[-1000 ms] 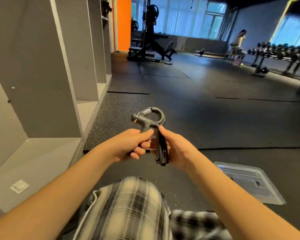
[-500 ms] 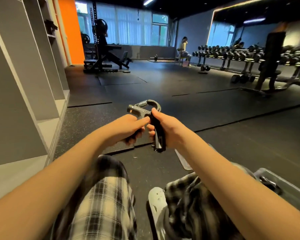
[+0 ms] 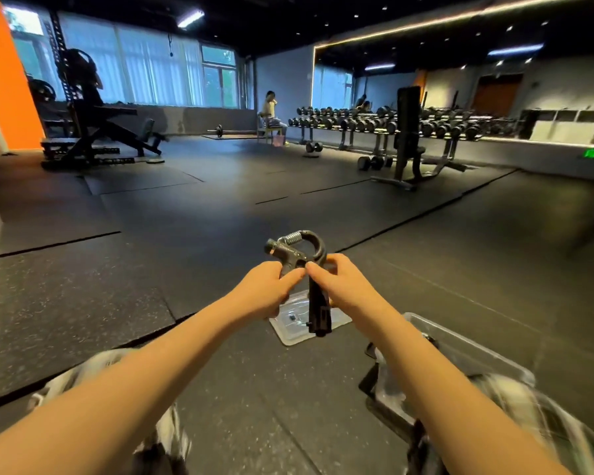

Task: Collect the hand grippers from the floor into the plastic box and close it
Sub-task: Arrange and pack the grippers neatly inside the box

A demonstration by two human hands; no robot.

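On the dark speckled rubber gym floor (image 3: 83,303), everything sits low in the head view. Far side: long dumbbell rack (image 3: 391,126) along the mirrored wall, black bench-and-rack station (image 3: 93,132) by the orange wall at left, a seated person (image 3: 271,114) near the windows.

Nearer, at right: clear rectangular plastic box (image 3: 467,351), open top, standing on the floor beside the person's right leg. The right forearm crosses in front of it, so contents are mostly hidden; something dark shows inside at the near-left corner, can't tell what.

Clear flat plastic lid (image 3: 288,332) lies on the floor, apart from the box, just left of it and further out. Partly hidden behind the hands.

Plaid-trousered knees at the bottom edge, blurred.

Left hand (image 3: 264,293) and right hand (image 3: 343,286) are both raised above the lid, thumbs nearly touching. Both are clenched on the one dark grey adjustable hand gripper (image 3: 302,255): left hand wraps one handle, mostly hidden inside the fist; right hand pinches the other handle near its top, thumb in front and fingers behind. That handle hangs down free below the hands, its tip over the lid. Spring coil and curved loop stick up above the fingers. Gripper is in the air, not in the box.
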